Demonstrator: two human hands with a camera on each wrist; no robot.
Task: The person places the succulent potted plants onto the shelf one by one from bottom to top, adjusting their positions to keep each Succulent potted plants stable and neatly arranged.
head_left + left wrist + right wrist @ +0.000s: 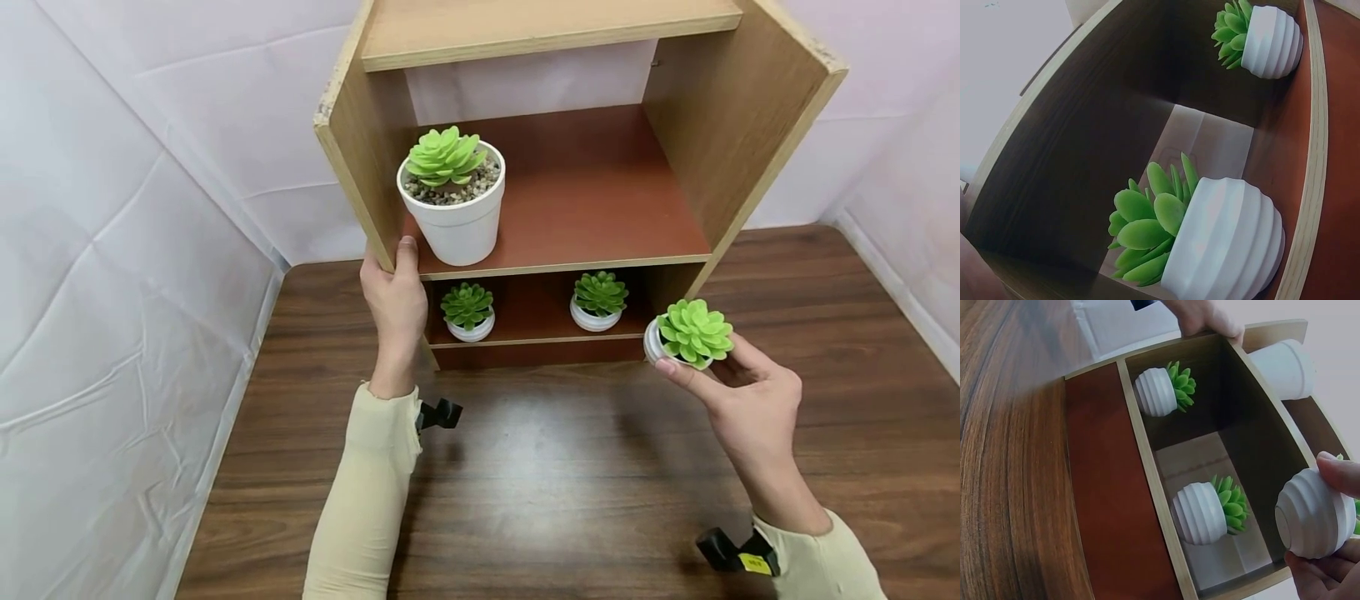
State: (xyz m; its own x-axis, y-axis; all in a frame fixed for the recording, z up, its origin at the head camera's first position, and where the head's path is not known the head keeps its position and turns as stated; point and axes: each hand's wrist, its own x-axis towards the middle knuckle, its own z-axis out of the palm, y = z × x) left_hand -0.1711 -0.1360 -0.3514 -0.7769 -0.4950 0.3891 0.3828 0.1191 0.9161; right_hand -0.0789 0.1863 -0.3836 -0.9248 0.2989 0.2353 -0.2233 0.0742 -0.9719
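Note:
My right hand (pixel 757 408) holds a small potted succulent (pixel 693 333) between thumb and fingers, just in front of the right side of a wooden shelf unit (pixel 757 125). In the right wrist view its ribbed white pot (pixel 1313 515) is tilted. My left hand (pixel 397 304) grips the unit's left side panel, thumb on the inner side. Close by, a larger potted succulent (pixel 461 225) stands at the left of the middle shelf. Two more small succulents, one left (pixel 468 312) and one right (pixel 598 300), stand upright on the low shelf.
The shelf unit stands on a dark wood-grain table (pixel 540 483). White sheeting (pixel 112 250) hangs behind and at the sides. The middle shelf's red-brown board (pixel 592 192) extends right of the large pot. Each wrist wears a black camera mount (pixel 442 414).

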